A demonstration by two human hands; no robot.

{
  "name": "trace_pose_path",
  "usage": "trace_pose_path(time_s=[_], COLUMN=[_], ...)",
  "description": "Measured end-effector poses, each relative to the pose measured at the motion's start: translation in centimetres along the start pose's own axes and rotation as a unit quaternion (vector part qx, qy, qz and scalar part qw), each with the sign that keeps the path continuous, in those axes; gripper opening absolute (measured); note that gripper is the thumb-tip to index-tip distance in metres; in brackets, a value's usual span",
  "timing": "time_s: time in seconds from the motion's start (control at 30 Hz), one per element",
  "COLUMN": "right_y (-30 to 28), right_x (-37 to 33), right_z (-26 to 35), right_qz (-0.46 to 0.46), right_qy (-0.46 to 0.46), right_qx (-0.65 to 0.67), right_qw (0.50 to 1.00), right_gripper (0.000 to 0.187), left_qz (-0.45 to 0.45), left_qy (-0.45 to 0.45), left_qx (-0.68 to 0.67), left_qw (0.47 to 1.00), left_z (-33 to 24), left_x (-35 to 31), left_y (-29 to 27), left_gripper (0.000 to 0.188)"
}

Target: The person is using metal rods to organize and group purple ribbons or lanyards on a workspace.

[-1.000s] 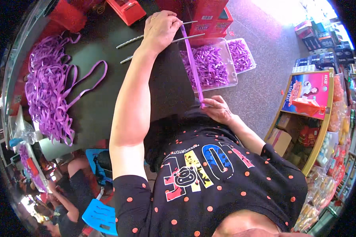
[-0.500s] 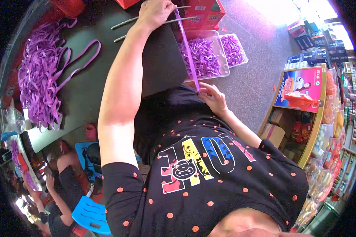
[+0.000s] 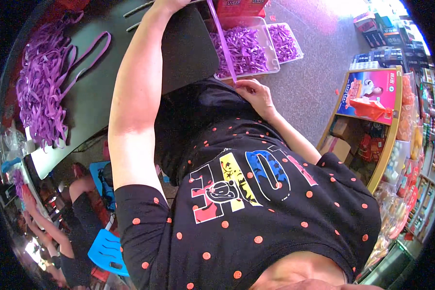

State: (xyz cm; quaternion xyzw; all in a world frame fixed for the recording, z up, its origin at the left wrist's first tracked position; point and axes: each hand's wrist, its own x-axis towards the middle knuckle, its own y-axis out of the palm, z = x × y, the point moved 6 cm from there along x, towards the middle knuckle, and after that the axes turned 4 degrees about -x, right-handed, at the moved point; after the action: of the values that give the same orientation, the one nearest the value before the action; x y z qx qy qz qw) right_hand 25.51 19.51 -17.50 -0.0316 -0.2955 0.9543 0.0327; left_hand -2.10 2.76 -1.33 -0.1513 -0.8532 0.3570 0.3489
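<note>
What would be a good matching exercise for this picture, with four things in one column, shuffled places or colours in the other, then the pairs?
Things:
1. Ribbon strip
2. Ribbon heap
3. Short pieces
4. Chair

Places or colours:
A. Blue, at lower left
B. Inside an open clear tub
C. Lower end at the right hand
D. On the tabletop's left

Pairs: 1-C, 2-D, 3-B, 4-A
</note>
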Motion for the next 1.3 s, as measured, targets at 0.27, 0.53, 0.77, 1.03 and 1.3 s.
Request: trace_pose_path(time_s=[0.27,0.53,0.77,1.03,1.3], right_y=[1.2,0.5,0.7,0.9,-0.5], right_x=[0.3,0.1,0.1,-0.4,-1.9], right_z=[-1.8,0.1,-0.4,0.4,3.9], right_qz=[0.021,0.017,0.027,0.028,0.026], right_qy=[0.065,0.057,0.025,-0.056,-0.254], right_qx=[0.134,0.134,0.073,0.074,-0.059], right_qw=[0.989,0.989,0.997,0.995,0.965], right_gripper=[0.022,0.022,0.024,0.019,0.026], left_qz=[-0.012,0.006,0.021,0.005,0.004], left_qy=[0.001,-0.005,-0.026,-0.005,0.001], left_qx=[0.017,0.025,0.003,0.030,0.039], left_qw=[1.000,1.000,0.999,1.000,0.999], left_z=[-0.1,-0.2,-0.3,-0.5,-0.4], left_x=[0.0,0.0,0.2,0.0,0.3], left_y=[-0.2,-0.4,-0.3,-0.4,0.0], left_gripper=[0.022,0.022,0.023,0.023,0.021])
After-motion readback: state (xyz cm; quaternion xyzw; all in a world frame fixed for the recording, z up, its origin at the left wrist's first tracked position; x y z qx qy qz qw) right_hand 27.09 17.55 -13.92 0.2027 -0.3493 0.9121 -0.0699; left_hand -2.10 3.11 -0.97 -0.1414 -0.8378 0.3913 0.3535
